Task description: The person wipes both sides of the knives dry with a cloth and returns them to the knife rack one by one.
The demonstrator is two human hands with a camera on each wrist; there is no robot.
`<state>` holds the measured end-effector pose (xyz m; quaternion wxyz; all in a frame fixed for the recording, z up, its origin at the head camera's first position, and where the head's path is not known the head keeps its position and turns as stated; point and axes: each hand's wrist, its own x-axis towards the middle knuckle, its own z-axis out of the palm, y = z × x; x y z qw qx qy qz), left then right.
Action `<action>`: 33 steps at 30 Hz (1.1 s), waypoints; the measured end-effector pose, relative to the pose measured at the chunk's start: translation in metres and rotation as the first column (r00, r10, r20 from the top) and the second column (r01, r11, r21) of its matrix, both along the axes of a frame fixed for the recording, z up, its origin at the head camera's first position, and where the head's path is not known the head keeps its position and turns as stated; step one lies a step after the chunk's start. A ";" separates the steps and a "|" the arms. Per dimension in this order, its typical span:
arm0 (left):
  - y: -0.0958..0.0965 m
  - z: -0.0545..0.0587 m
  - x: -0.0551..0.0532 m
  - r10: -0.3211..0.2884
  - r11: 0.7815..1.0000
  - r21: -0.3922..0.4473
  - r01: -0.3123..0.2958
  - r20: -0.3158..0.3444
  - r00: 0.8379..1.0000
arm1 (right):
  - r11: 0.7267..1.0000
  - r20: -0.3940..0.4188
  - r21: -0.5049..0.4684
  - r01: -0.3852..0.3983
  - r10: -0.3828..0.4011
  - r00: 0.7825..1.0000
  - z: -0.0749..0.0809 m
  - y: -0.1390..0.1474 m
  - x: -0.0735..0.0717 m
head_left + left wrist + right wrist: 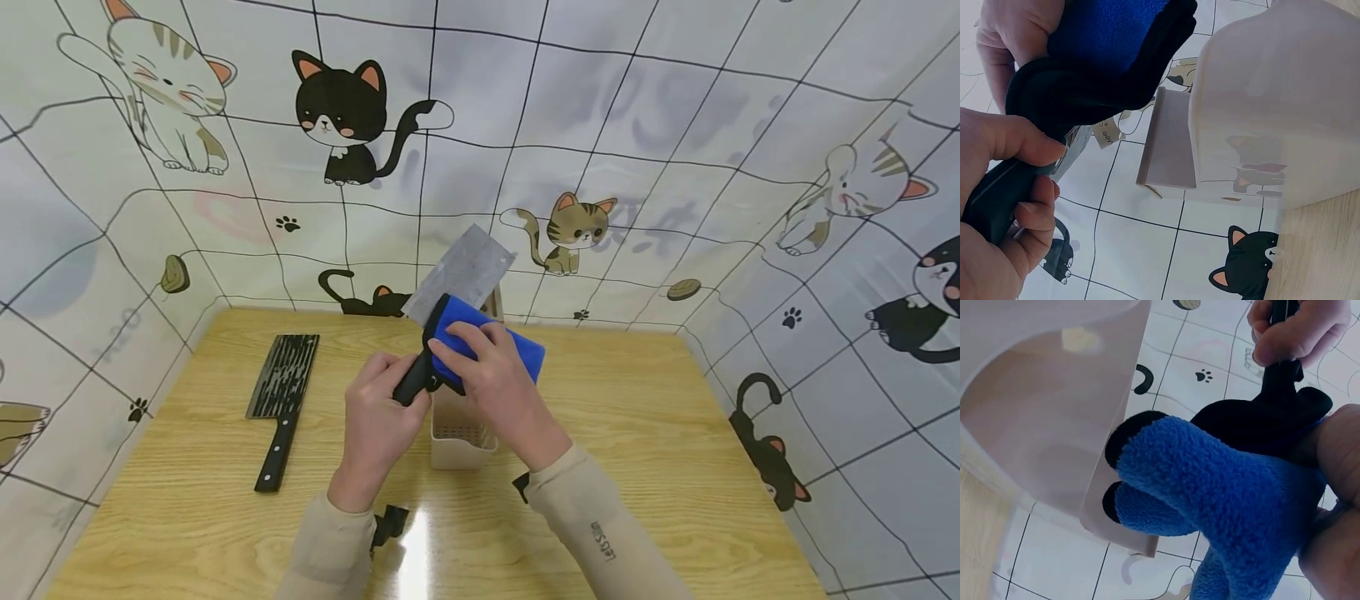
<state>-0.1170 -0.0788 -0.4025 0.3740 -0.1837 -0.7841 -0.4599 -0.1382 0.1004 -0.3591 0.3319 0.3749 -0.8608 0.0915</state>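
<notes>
My left hand (378,417) grips the black handle (411,383) of a cleaver whose wide grey blade (467,268) points up and away. A blue fluffy cloth (529,354) with black edging wraps the lower blade, by the handle. My right hand (495,379) pinches this cloth against the blade; in the right wrist view the cloth (1229,481) hangs in folds from the fingers. Below both hands stands a beige plastic holder (459,455) with a slotted bottom, partly covered by them. The left wrist view shows its wall (1260,87) beside the cloth.
A second cleaver (285,400) with a dark streaked blade and black riveted handle lies on the left of the wooden table (622,400). Sheeting printed with cats (480,108) rises behind the table and at both sides. A small black piece (392,523) shows beside the left sleeve.
</notes>
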 end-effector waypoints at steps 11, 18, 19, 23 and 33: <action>0.004 -0.003 0.001 -0.019 1.000 0.005 0.019 -0.031 0.999 | 0.999 0.019 -0.038 0.033 -0.032 0.999 0.000 0.011 -0.014; 0.004 -0.001 0.002 -0.035 0.999 0.024 0.036 -0.029 0.999 | 0.997 0.020 -0.030 0.066 -0.065 0.998 0.005 0.021 -0.026; 0.004 -0.001 0.002 -0.033 0.999 0.020 0.034 -0.029 0.999 | 0.997 0.026 -0.031 0.072 -0.071 0.997 0.005 0.023 -0.028; 0.005 -0.001 0.002 -0.029 0.999 0.024 0.029 -0.028 0.999 | 0.994 0.047 -0.043 0.096 -0.094 0.994 0.008 0.032 -0.036; 0.006 -0.002 0.000 -0.032 0.999 0.042 0.033 -0.017 0.999 | 0.985 0.070 -0.094 0.145 -0.139 0.988 0.006 0.040 -0.044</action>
